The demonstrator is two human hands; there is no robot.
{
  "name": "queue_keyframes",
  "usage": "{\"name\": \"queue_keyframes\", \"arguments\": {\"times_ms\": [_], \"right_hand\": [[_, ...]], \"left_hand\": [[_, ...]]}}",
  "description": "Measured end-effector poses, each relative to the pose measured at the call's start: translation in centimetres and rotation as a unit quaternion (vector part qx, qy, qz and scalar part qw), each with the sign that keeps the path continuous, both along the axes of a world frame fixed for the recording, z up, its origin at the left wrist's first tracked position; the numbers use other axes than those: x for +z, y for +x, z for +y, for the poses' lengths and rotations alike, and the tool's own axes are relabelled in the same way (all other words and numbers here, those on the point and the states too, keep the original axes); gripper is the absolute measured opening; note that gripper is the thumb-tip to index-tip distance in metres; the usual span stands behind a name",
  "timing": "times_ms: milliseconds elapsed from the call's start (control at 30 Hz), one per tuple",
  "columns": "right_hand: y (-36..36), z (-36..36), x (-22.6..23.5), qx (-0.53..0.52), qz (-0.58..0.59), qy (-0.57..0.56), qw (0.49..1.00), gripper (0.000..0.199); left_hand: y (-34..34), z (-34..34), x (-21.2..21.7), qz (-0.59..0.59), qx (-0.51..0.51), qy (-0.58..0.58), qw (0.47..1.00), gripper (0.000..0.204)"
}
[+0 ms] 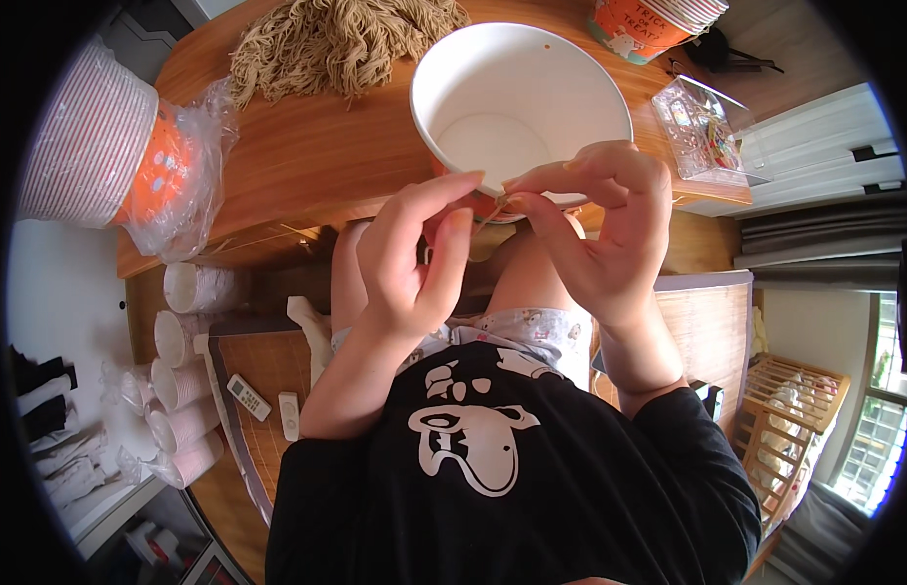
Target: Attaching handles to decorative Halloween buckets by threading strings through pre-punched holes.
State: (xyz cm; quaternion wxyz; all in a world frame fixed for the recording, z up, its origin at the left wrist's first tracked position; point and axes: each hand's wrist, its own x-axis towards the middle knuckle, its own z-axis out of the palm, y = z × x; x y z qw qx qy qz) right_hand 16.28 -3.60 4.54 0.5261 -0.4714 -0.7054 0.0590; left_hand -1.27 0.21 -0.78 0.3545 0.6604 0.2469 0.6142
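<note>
A large round paper bucket (502, 93), white inside and orange outside, stands tilted at the table's near edge, its opening toward me. A thin tan cord (490, 216) hangs at its near rim. My right hand (610, 219) pinches the cord by the rim between thumb and index finger, the other fingers curled. Beside it, my left hand (405, 244) has thumb and index fingertips apart, close to the cord's lower part. No cord shows between those two fingertips. The cord's ends are hard to make out.
On the wooden table (297, 146) lie a heap of tan cords (341, 44) and bagged, nested buckets (93, 146). At right are more orange buckets (649, 29) and a clear box (702, 132) of small coloured pieces. Wrapped cup stacks (185, 380) stand below left, near a remote (249, 397).
</note>
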Motion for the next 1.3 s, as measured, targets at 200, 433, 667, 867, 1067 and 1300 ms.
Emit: {"name": "queue_keyframes", "arguments": {"times_ms": [200, 433, 667, 867, 1067, 1300], "right_hand": [[-0.1, 0.0, 0.3, 0.049, 0.066, -0.016, 0.996, 0.044], [-0.1, -0.5, 1.2, 0.045, 0.059, -0.035, 0.997, 0.044], [-0.4, -1.0, 1.1, 0.025, 0.111, -0.049, 0.992, 0.041], [-0.8, -1.7, 1.1, 0.047, 0.154, -0.055, 0.985, 0.042], [0.3, -2.1, -0.5, -0.008, -0.033, 0.054, 0.998, 0.046], [0.6, -2.8, -2.6, -0.035, -0.010, 0.100, 0.994, 0.051]], "left_hand": [[0.3, 1.0, 1.5, 0.081, 0.010, 0.101, 0.992, 0.026], [0.7, 1.4, 1.7, 0.064, 0.012, 0.102, 0.993, 0.025], [0.3, 1.1, 1.7, 0.097, 0.005, 0.110, 0.989, 0.021], [0.4, 0.9, 2.2, 0.118, 0.011, 0.076, 0.990, 0.026], [0.3, 1.3, 2.3, 0.145, -0.009, 0.107, 0.984, 0.028], [0.9, 1.1, 2.6, 0.134, -0.008, 0.108, 0.985, 0.020]]}}
